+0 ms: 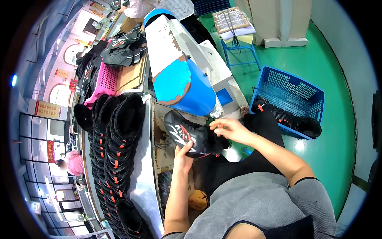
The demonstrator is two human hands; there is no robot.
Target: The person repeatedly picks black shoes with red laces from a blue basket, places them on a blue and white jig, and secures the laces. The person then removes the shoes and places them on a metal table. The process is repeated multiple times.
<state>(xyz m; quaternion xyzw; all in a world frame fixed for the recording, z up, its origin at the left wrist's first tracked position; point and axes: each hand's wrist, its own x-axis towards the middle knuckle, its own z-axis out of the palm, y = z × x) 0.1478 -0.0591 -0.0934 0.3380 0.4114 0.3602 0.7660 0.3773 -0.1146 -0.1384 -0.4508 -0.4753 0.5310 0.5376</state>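
Note:
My left hand [183, 156] is closed on a black shoe upper [184, 133] with white and red markings on its side. The upper lies tilted in front of me, below the head of a blue and white machine [195, 89]. Beside its dark, fluffy collar is my right hand [227, 129], with fingers bent and drawn together near the thumb. Whatever those fingertips pinch is too small to make out.
Long nested rows of black shoe uppers [115, 159] with orange tabs cover the bench at left. Behind them, a pink basket [106, 81] carries more uppers. On the green floor at right are a blue crate [292, 81] holding uppers and a blue stool [242, 49].

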